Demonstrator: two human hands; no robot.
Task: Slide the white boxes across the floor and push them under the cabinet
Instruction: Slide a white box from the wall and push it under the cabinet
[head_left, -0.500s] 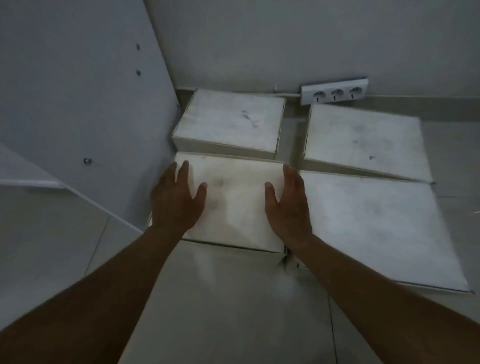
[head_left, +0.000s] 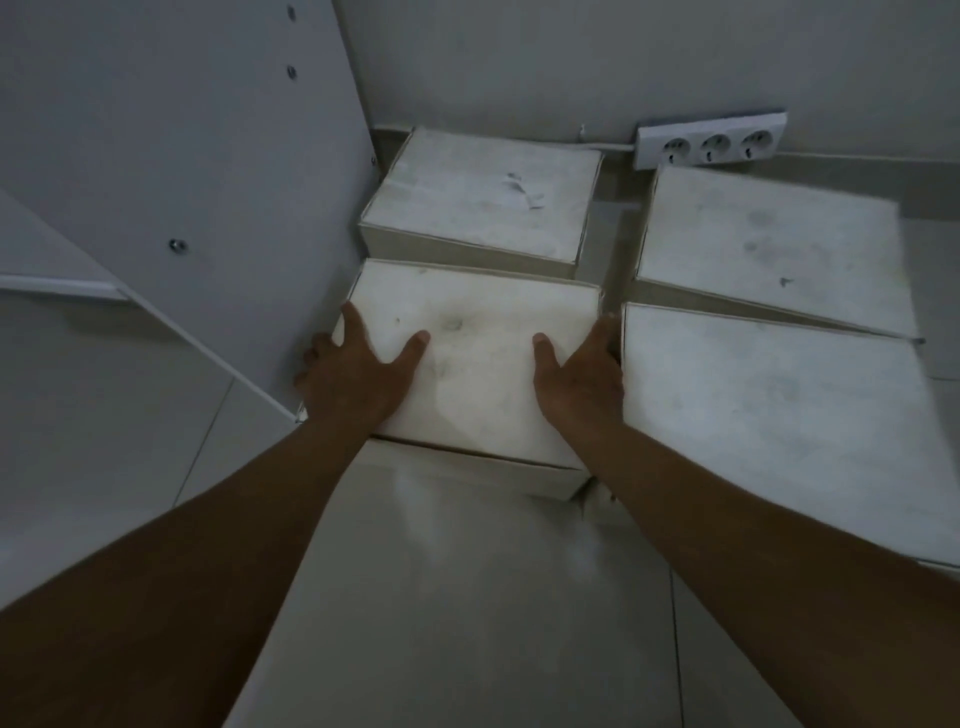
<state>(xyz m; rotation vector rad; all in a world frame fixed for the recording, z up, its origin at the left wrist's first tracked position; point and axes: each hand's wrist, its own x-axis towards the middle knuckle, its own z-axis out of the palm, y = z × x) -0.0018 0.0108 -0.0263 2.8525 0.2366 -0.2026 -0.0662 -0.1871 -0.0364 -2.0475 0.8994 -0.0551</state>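
- Four white boxes lie on the floor (head_left: 467, 597); both hands rest on the near left box (head_left: 470, 358).
- The left hand (head_left: 358, 371) wraps the box's left edge, fingers spread; the right hand (head_left: 582, 376) grips the right edge, thumb on top.
- The box's long axis runs across, from one hand's fingers to the other's.
- Beyond the fingertips, the far left box (head_left: 480, 202) touches it.
- The cabinet panel (head_left: 171, 156) stands just left of the left fingers, so I judge the push goes that way.

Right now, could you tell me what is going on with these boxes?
A person is handling the near-left white box on the floor, left hand gripping its left edge, right hand its right edge. Three more white boxes sit around it: one behind, two on the right. The cabinet panel stands at left.
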